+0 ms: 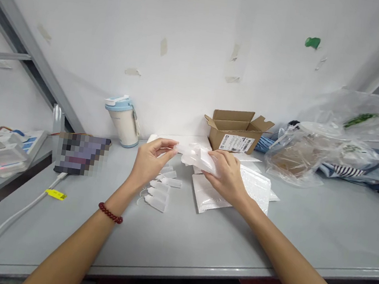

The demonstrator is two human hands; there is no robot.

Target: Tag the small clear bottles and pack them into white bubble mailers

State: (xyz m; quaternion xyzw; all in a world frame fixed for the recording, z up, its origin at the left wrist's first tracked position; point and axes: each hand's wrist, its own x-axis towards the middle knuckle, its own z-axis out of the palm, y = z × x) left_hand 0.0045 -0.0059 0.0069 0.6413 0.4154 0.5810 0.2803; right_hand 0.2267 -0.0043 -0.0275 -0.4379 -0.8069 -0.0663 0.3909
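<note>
My left hand (pixel 151 157) and my right hand (pixel 227 174) are raised above the grey table (pixel 175 239), both pinching a small clear plastic bag (pixel 196 156) stretched between them. The left fingers grip its left end, the right fingers its right end. Below the left hand, several small white dropper bottles (pixel 161 190) lie in a row on the table. Under the right hand lies a stack of white bubble mailers (pixel 239 190). A red bead bracelet (pixel 110 213) is on my left wrist.
An open cardboard box (pixel 235 132) stands by the wall. A white and blue tumbler (pixel 123 121) is left of it. Crumpled clear plastic bags (pixel 327 150) fill the right. A white cable (pixel 14 220) runs along the left; a power strip (pixel 13 149) sits far left.
</note>
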